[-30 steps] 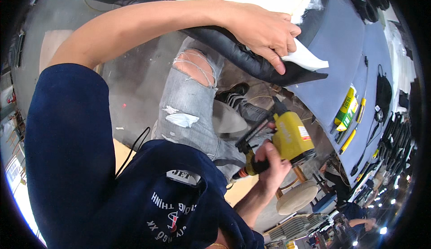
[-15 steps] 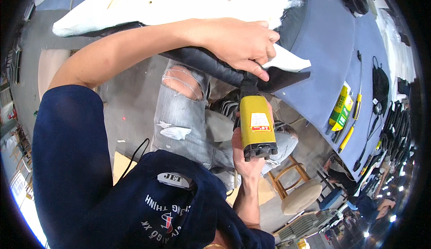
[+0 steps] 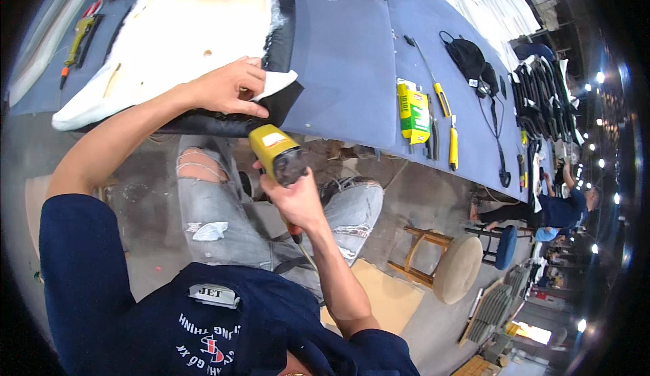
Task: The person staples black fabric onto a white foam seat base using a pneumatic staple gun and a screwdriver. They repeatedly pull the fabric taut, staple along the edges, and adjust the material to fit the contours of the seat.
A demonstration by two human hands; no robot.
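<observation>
A padded panel (image 3: 172, 30) of pale board with white wadding and a black cover lies at the table's near edge. At its near right corner, my left hand (image 3: 230, 88) is closed on the black cover (image 3: 281, 103), whose loose flap sticks out to the right with a white wadding tip (image 3: 274, 83) above it. My right hand (image 3: 298, 200) grips a yellow staple gun (image 3: 272, 151) just below that corner. The gun's nose points up toward the cover near my left thumb; whether it touches is hidden. A hose runs down from its handle.
On the blue-grey table (image 3: 338, 57) lie a green-yellow box (image 3: 413, 113), yellow-handled tools (image 3: 452, 145) and a black strapped item (image 3: 467, 57). Another yellow tool (image 3: 80, 40) lies far left. A round stool (image 3: 457, 269) stands right of my legs. Farther right, a person (image 3: 562, 206) bends over.
The view has swung right, so the panel and hands sit farther left in it. My staple gun now leans, its nose tipped to the left. The left hand still holds the corner.
</observation>
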